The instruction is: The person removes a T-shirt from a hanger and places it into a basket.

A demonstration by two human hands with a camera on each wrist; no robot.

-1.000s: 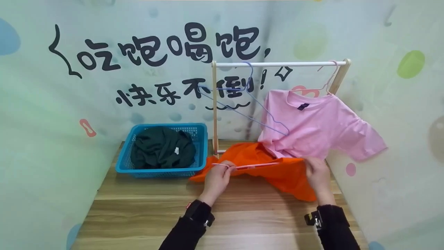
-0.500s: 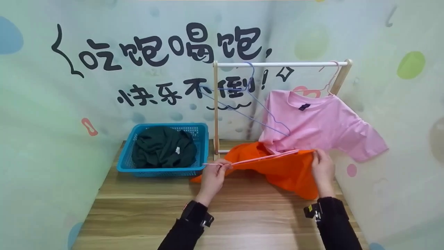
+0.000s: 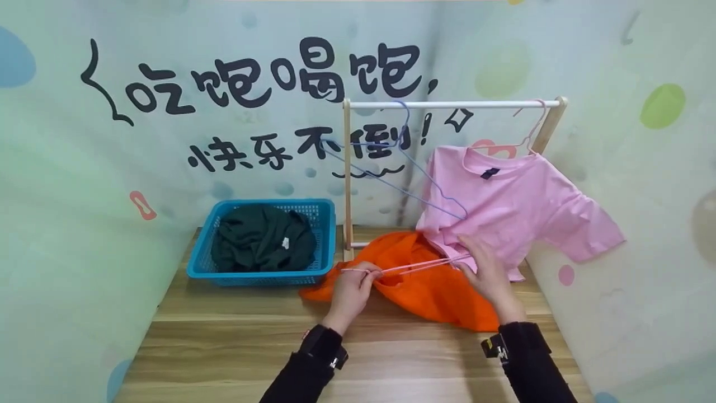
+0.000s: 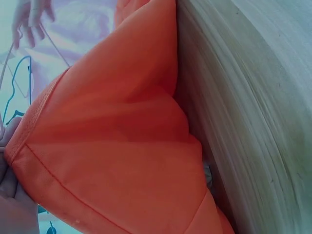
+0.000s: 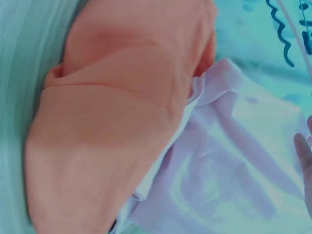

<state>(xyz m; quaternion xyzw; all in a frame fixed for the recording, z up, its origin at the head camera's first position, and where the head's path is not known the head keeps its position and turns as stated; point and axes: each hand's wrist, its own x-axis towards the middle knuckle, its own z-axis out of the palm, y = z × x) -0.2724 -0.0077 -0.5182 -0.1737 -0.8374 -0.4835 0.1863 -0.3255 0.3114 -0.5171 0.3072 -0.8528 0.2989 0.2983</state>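
My left hand (image 3: 348, 294) pinches a thin pink hanger (image 3: 414, 266) together with the collar edge of an orange shirt (image 3: 447, 302). Most of that shirt drapes below the hanger, over the wooden table. At the hanger's far end is my right hand (image 3: 495, 282), thumb and fingers spread apart around the tip; whether they touch it I cannot tell. Seen from the left wrist, the right fingers (image 4: 29, 22) hang loosely by the hanger wire. Behind them a pink T-shirt (image 3: 498, 207) hangs from a pink hanger on the rack.
The clothes rack (image 3: 447, 104) has a white bar and wooden posts. A blue wire hanger (image 3: 400, 143) hangs near its left post, tilted. To the left stands a blue basket (image 3: 196, 263) holding a dark green garment (image 3: 263, 238). Walls enclose the table (image 3: 235, 341) behind and on both sides.
My right hand has let go of the orange shirt's right side and moved left to the hanger's far end. That side of the shirt has dropped. The left hand keeps its pinch.
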